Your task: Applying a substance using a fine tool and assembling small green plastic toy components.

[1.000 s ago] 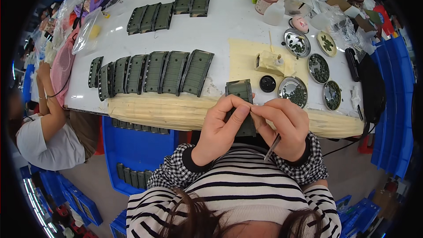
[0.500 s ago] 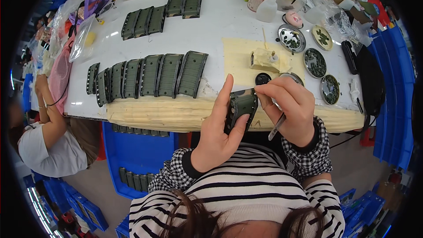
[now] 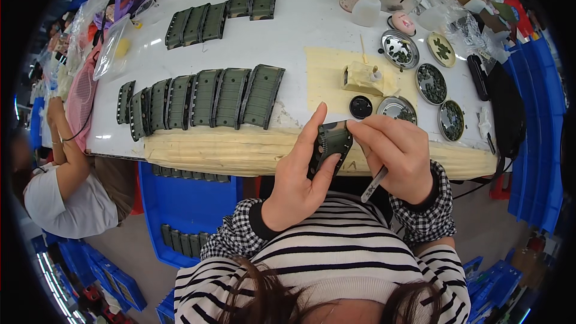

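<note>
My left hand (image 3: 298, 175) is closed round a dark green, curved, ribbed plastic piece (image 3: 332, 146) with camouflage patches, held tilted over the table's front edge. In my right hand (image 3: 401, 157) a pair of metal tweezers (image 3: 374, 185) is tucked, its flat end sticking out below the fingers. The thumb and fingertips of that hand pinch together at the piece's upper right corner. Whether anything tiny sits between them is too small to tell. Several similar green pieces (image 3: 204, 97) stand in a row to the left, and more green pieces (image 3: 194, 27) lie farther back.
Round dishes of small green parts (image 3: 431, 84) stand at the right, near a small black pot (image 3: 360, 107) and a tape-wrapped block (image 3: 362, 79). A white squeeze bottle (image 3: 366, 9) is behind. A blue crate (image 3: 180, 204) lies below the table's left side; another person (image 3: 72, 195) sits at far left.
My right fingertips have shifted slightly along the piece's upper right corner, and the tweezers have turned a little. The piece stays in my left hand. The view has tilted slightly.
</note>
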Demonstrator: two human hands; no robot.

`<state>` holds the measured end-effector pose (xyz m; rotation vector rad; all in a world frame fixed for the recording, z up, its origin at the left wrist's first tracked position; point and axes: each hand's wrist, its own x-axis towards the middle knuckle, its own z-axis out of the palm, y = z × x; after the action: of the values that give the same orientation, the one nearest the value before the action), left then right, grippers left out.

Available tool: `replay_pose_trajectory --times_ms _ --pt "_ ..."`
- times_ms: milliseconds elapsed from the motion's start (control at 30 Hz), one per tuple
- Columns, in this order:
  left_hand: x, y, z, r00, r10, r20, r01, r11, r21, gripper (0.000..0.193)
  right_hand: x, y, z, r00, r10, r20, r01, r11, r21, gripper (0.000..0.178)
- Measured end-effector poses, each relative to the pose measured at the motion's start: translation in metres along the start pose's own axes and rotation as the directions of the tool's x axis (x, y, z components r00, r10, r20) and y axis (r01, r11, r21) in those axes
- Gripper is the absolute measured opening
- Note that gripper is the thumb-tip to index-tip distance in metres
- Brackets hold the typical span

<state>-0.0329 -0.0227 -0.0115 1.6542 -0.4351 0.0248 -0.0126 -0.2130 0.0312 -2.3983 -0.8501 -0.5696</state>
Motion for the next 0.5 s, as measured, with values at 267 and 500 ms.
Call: replay_pose_trajectory --times_ms 267,500 --pt "0.002 0.004 0.002 1.000 -0.010 -0.001 0.010 0.992 -0.127 0.063 -0.001 -0.001 0.000 0.990 0.074 -0.119 -0.058 0.989 0.138 0.030" --pt "-0.003 -0.002 0.006 0.996 -0.083 0.034 0.088 0.982 -0.170 0.062 -0.009 -0.007 -0.008 0.996 0.090 -0.018 -0.088 0.995 0.051 0.037"
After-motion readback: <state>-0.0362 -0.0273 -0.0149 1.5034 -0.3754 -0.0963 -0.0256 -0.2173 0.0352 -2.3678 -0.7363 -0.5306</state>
